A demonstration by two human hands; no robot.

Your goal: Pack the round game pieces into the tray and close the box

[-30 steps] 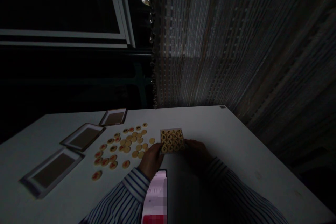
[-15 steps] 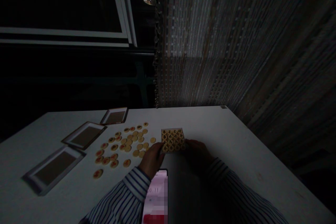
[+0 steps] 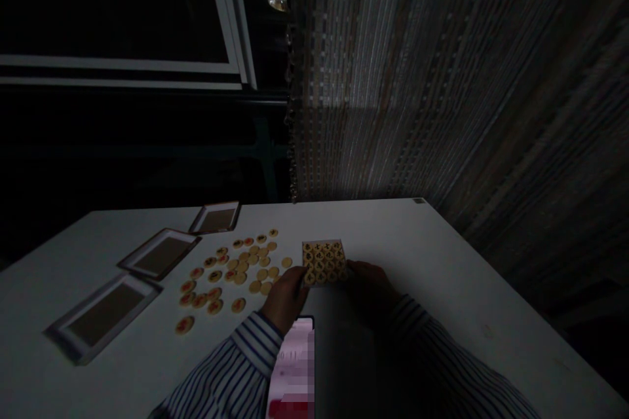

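Note:
A small clear box [image 3: 321,241] of Chinese chess pieces is held between my two hands. The round wooden pieces [image 3: 324,262] inside sit in rows, with dark characters facing up. My left hand [image 3: 286,298] grips the box's left side near its lower corner. On the opposite side, my right hand [image 3: 372,285] grips the right edge, its fingers partly lost in shadow. To the left, many loose xiangqi pieces [image 3: 215,306] lie scattered on the white table [image 3: 417,255], some with red or dark characters up, others showing plain faces.
Three shallow open boxes, a near one [image 3: 102,315], a middle one [image 3: 161,254] and a far one [image 3: 216,217], line the table's left side. A lit phone [image 3: 293,366] lies below my left wrist. Behind the table hangs a string curtain [image 3: 373,78].
Both hands keep hold of the box in nearly the same place. The view has shifted very slightly; the loose pieces and open boxes lie as before.

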